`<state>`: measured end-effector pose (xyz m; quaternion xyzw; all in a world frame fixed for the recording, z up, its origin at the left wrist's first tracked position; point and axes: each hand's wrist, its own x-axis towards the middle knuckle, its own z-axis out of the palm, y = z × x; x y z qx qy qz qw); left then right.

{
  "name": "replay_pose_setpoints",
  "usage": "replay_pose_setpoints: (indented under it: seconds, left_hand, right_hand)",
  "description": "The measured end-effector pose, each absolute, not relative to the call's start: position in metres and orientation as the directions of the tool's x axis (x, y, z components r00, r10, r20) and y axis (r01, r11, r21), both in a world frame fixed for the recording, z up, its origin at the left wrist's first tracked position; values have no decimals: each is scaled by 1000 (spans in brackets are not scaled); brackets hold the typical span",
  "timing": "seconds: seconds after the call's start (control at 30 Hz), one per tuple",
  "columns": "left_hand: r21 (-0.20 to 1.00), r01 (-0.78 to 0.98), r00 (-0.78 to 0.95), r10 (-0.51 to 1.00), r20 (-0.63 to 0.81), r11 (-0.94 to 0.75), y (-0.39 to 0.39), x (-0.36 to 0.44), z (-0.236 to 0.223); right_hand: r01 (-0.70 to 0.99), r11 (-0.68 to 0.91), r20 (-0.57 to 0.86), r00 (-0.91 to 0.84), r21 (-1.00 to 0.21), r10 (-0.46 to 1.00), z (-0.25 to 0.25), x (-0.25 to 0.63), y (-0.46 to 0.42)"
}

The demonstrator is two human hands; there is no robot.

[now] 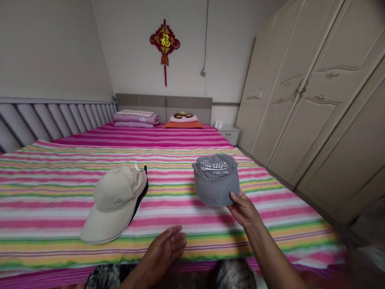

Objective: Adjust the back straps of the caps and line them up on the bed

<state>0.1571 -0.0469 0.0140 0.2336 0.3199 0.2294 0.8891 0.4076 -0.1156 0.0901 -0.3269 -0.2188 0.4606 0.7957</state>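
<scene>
A grey baseball cap (215, 188) with white "Always" lettering is held over the bed by my right hand (245, 208). The thumb lies on top of its brim and the fingers are beneath. My left hand (167, 249) hovers near the bed's front edge, palm turned inward, fingers stretched and holding nothing. To the left a beige cap (116, 190) with a small stripe logo rests on the striped sheet, its brim toward me. Something black shows under its right side, perhaps another cap; most of it is hidden.
The bed carries a striped sheet (168, 216). Folded purple bedding (135, 119) and a pink pillow (183, 119) lie by the headboard (189, 105). A railing (60, 116) runs along the left, a wardrobe (288, 92) along the right. A nightstand (230, 134) stands at the back right.
</scene>
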Motion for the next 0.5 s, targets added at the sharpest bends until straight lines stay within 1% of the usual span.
replay_pose_setpoints:
  seconds: [0.1, 0.27, 0.4, 0.5]
  left_hand:
    - [559, -232, 655, 552, -516, 796, -48, 147, 0]
    - [525, -197, 607, 524, -598, 828, -49, 136, -13]
    - [530, -193, 608, 524, -596, 826, -50, 135, -17]
    - [524, -195, 621, 518, -588, 829, -49, 133, -19]
  right_hand:
    - [-615, 349, -94, 571, -707, 816, 62, 429, -108]
    - [-676, 237, -308, 583, -698, 752, 7, 448, -119]
    - [-698, 195, -382, 578, -689, 721, -5, 454, -122]
    - [-678, 198, -371, 595, -708, 713, -4, 458, -121]
